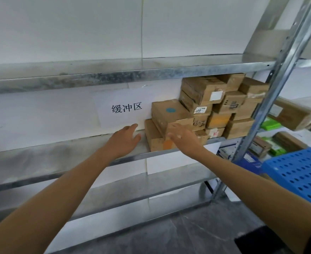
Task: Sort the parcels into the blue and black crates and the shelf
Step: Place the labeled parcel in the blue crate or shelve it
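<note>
Several brown cardboard parcels are stacked on the metal shelf at its right end. The nearest stack has a parcel with a blue dot lying tilted on a flat parcel with an orange patch. My right hand reaches to the front of these two, fingers straight, touching or just off them. My left hand hovers open beside the stack's left side, over the shelf board, holding nothing. A blue perforated crate shows at the right edge.
A white paper sign with black characters hangs on the wall behind the shelf. A slanted metal upright bounds the shelf at right. More parcels and green packs lie beyond it. Lower shelf boards and a dark floor are below.
</note>
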